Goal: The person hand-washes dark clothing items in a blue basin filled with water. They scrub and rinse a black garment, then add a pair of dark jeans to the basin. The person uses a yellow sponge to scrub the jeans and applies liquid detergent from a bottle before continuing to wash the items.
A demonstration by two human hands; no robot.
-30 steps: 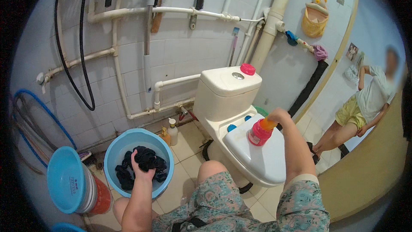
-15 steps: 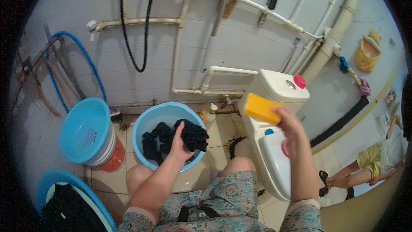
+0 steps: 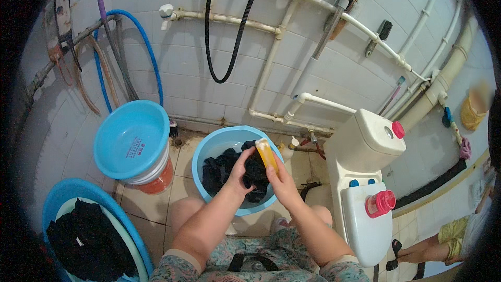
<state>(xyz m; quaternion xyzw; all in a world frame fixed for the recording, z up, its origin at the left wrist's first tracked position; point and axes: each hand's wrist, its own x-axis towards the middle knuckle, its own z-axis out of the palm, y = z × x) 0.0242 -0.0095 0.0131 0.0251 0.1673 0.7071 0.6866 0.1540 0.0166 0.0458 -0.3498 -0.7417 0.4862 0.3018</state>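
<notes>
A light-blue basin on the tiled floor between my knees holds water and wet black cloth. My left hand is closed round a bunched part of that cloth, raised over the basin. In my right hand is a yellow soap bar, gripped along its side, with whitish lather at its upper end. The bar lies against or just over the bunched cloth; contact cannot be made out for certain.
Left of the basin, a blue washbowl rests on a bucket. Nearer, a blue tub holds black clothes. On the right stands a toilet with a red jar on its lid. A pump bottle stands behind the basin. Another person is at far right.
My right hand has brought the soap bar from beside the toilet tank down to the black cloth over the basin. My left hand still holds the cloth. The view has shifted left.
</notes>
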